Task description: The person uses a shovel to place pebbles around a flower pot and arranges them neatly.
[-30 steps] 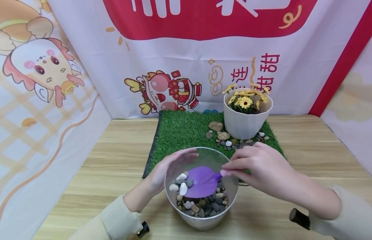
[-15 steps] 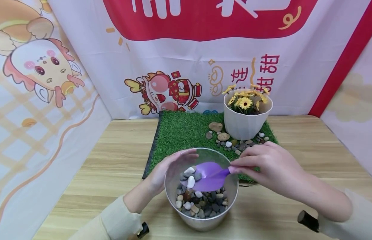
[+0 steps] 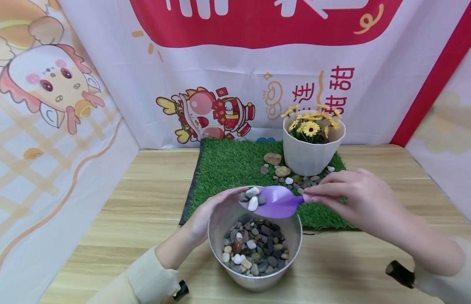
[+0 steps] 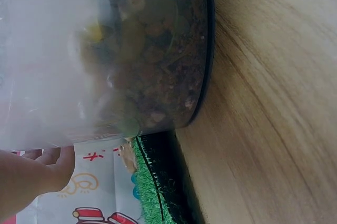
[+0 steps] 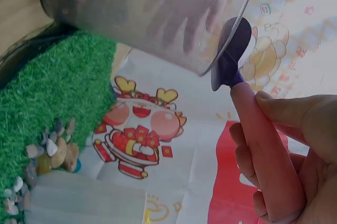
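My right hand (image 3: 361,194) grips a garden trowel with a purple blade (image 3: 281,202) and a pink handle (image 5: 266,150). Several white and grey pebbles (image 3: 253,204) lie toward the blade's tip, held level at the far rim of a translucent bucket (image 3: 256,282). Inside the bucket, mixed pebbles (image 3: 258,249) cover the bottom. My left hand (image 3: 205,217) rests against the bucket's left outer wall; its straight, spread fingers (image 5: 189,34) show through the wall in the right wrist view. The left wrist view has stones and dark soil (image 4: 184,61) behind the bucket's lower wall.
A green turf mat (image 3: 231,162) lies behind the bucket on the wooden table (image 3: 144,190). Standing on it is a white pot (image 3: 307,158) of yellow flowers (image 3: 310,128), with stones (image 3: 282,171) around its base. A printed cloth (image 3: 144,84) hangs behind.
The trowel has risen from the bucket's inside to its far rim, moving right and away, with pebbles on its blade. More bucket pebbles show now. The left hand has stayed in place.
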`<control>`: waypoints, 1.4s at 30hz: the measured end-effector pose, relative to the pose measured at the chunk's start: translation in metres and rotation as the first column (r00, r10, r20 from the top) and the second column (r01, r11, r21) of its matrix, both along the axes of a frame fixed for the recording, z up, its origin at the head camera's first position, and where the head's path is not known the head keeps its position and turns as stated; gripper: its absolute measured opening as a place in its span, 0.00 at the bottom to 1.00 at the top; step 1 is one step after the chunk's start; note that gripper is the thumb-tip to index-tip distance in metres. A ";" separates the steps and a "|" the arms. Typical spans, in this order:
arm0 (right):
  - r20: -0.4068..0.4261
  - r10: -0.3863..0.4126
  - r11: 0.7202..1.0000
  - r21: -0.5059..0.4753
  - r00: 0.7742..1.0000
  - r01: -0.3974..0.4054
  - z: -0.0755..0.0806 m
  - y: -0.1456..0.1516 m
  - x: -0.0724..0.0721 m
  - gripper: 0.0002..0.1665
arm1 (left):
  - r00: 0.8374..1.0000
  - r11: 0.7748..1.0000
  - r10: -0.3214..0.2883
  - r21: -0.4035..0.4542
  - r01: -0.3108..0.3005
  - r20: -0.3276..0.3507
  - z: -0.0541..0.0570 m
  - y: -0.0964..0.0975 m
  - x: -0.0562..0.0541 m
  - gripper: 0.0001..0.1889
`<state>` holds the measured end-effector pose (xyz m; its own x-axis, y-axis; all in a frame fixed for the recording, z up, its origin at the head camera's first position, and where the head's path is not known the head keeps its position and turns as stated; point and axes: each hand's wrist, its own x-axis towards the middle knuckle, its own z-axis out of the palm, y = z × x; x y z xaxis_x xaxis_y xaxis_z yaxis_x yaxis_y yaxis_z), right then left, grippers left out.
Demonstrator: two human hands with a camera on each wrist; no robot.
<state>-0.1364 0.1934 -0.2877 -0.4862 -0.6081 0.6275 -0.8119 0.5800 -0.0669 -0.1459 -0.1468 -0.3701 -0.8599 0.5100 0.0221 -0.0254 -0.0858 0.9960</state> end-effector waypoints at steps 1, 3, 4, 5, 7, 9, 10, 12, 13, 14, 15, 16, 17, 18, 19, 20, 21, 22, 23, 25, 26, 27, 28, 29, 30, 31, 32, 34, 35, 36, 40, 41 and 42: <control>-0.003 -0.004 1.000 0.000 1.000 0.004 0.000 0.001 -0.001 0.37 | 1.000 1.000 0.011 -0.005 -0.011 0.004 0.000 0.000 0.000 0.31; -0.012 -0.020 1.000 0.003 1.000 0.020 0.001 0.004 -0.004 0.38 | 1.000 1.000 0.020 -0.005 -0.020 0.006 0.001 0.001 0.000 0.30; -0.012 -0.031 0.999 0.005 0.999 0.032 0.002 0.006 -0.005 0.39 | 1.000 1.000 0.018 -0.002 -0.018 -0.001 0.001 0.001 0.000 0.30; -0.009 -0.040 0.999 0.006 0.999 0.040 0.003 0.008 -0.006 0.40 | 1.000 1.000 0.014 0.002 -0.014 -0.005 0.001 0.001 0.000 0.30; 0.006 -0.060 0.998 0.011 0.998 0.060 0.004 0.013 -0.009 0.41 | 1.000 1.000 -0.012 0.017 0.012 -0.020 0.001 0.001 0.000 0.30; 0.023 -0.074 0.997 0.012 0.997 0.074 0.006 0.018 -0.011 0.29 | 0.999 0.999 -0.035 0.030 0.036 -0.037 0.001 0.001 -0.001 0.30; 0.027 -0.078 0.997 0.012 0.997 0.077 0.006 0.020 -0.013 0.28 | 0.998 0.999 -0.041 0.032 0.042 -0.043 0.001 0.000 -0.001 0.30; 0.030 -0.098 0.995 0.014 0.995 0.098 0.006 0.025 -0.016 0.16 | 0.998 0.999 -0.043 0.029 0.044 -0.047 0.001 0.000 -0.001 0.30; 0.027 -0.111 0.994 0.014 0.993 0.111 0.006 0.028 -0.017 0.13 | 0.998 0.999 -0.043 0.025 0.044 -0.051 0.001 -0.001 -0.001 0.30; 0.024 -0.122 0.993 0.013 0.992 0.121 0.006 0.030 -0.018 0.15 | 0.998 0.999 -0.044 0.022 0.045 -0.054 0.001 -0.001 -0.001 0.30; 0.017 -0.136 0.991 0.012 0.991 0.136 0.006 0.033 -0.019 0.15 | 0.998 0.999 -0.042 0.017 0.043 -0.055 0.001 -0.001 -0.001 0.30; 0.015 -0.151 0.988 0.016 0.988 0.151 0.005 0.036 -0.020 0.15 | 0.998 0.999 -0.043 0.016 0.044 -0.056 0.002 -0.001 -0.001 0.30; 0.018 -0.170 0.985 0.022 0.985 0.169 0.005 0.038 -0.020 0.20 | 0.997 0.999 -0.040 0.013 0.041 -0.058 0.002 0.000 -0.001 0.30; 0.019 -0.185 0.982 0.028 0.983 0.184 0.004 0.041 -0.021 0.19 | 0.998 0.999 -0.039 0.013 0.040 -0.059 0.002 0.000 -0.001 0.30; 0.022 -0.199 0.980 0.034 0.980 0.198 0.004 0.044 -0.022 0.19 | 0.998 0.999 -0.037 0.011 0.038 -0.060 0.003 0.000 -0.001 0.30; 0.026 -0.213 0.976 0.042 0.977 0.212 0.003 0.047 -0.022 0.18 | 0.998 0.999 -0.034 0.009 0.035 -0.059 0.003 0.000 0.000 0.30; 0.032 -0.231 0.972 0.052 0.972 0.229 0.002 0.049 -0.023 0.18 | 0.998 0.999 -0.032 0.008 0.032 -0.059 0.003 0.001 0.000 0.30; 0.039 -0.249 0.967 0.062 0.968 0.246 0.002 0.052 -0.023 0.17 | 0.998 0.999 -0.032 0.008 0.032 -0.060 0.003 0.001 0.000 0.30; 0.050 -0.268 0.962 0.066 0.962 0.264 0.001 0.055 -0.023 0.17 | 0.998 1.000 -0.030 0.006 0.030 -0.060 0.003 0.001 0.000 0.29; 0.068 -0.298 0.953 0.069 0.952 0.293 -0.001 0.059 -0.024 0.17 | 0.998 0.999 -0.032 0.006 0.033 -0.062 0.003 0.001 0.000 0.30; 0.078 -0.311 0.950 0.069 0.947 0.306 -0.002 0.061 -0.025 0.16 | 0.998 0.999 -0.032 0.008 0.033 -0.062 0.003 0.000 0.000 0.30; 0.086 -0.320 0.947 0.068 0.943 0.315 -0.004 0.064 -0.025 0.16 | 0.997 0.999 -0.034 0.010 0.035 -0.064 0.002 0.000 0.000 0.30; 0.093 -0.329 0.944 0.066 0.940 0.324 -0.005 0.066 -0.026 0.16 | 0.997 0.999 -0.035 0.011 0.035 -0.065 0.002 0.000 0.000 0.30; 0.101 -0.336 0.942 0.064 0.937 0.331 -0.007 0.068 -0.026 0.15 | 0.997 0.999 -0.035 0.013 0.036 -0.065 0.002 0.000 0.000 0.30; 0.102 -0.338 0.941 0.061 0.936 0.333 -0.009 0.071 -0.027 0.15 | 0.997 0.999 -0.036 0.014 0.037 -0.066 0.002 0.000 0.000 0.30; 0.104 -0.341 0.940 0.061 0.934 0.336 -0.011 0.073 -0.028 0.15 | 0.997 0.999 -0.037 0.014 0.038 -0.066 0.002 0.000 0.000 0.30; 0.109 -0.345 0.938 0.063 0.932 0.340 -0.013 0.076 -0.029 0.15 | 0.997 0.999 -0.037 0.015 0.038 -0.066 0.002 0.000 0.000 0.30; 0.122 -0.352 0.936 0.074 0.928 0.345 -0.018 0.080 -0.030 0.14 | 0.997 0.999 -0.038 0.013 0.039 -0.067 0.002 0.000 -0.001 0.30; 0.129 -0.358 0.933 0.082 0.925 0.350 -0.020 0.083 -0.031 0.14 | 0.997 0.999 -0.038 0.012 0.039 -0.066 0.002 0.000 -0.001 0.30; 0.137 -0.364 0.931 0.092 0.921 0.354 -0.023 0.085 -0.032 0.14 | 0.997 0.999 -0.037 0.011 0.038 -0.066 0.002 0.000 -0.001 0.30; 0.154 -0.383 0.922 0.127 0.911 0.366 -0.035 0.095 -0.037 0.13 | 0.997 0.999 -0.035 0.009 0.036 -0.063 0.001 0.000 0.000 0.30; 0.157 -0.393 0.917 0.136 0.906 0.375 -0.038 0.098 -0.038 0.13 | 0.997 0.999 -0.034 0.010 0.035 -0.063 0.002 0.000 -0.001 0.30; 0.159 -0.400 0.914 0.142 0.903 0.380 -0.042 0.100 -0.040 0.13 | 0.997 0.999 -0.035 0.011 0.036 -0.063 0.002 0.000 -0.001 0.30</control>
<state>-0.1760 0.2939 -0.3294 -0.7969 -0.4040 0.4491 -0.4988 0.8595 -0.1119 -0.1466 -0.1468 -0.3686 -0.8380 0.5395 0.0819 0.0343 -0.0976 0.9946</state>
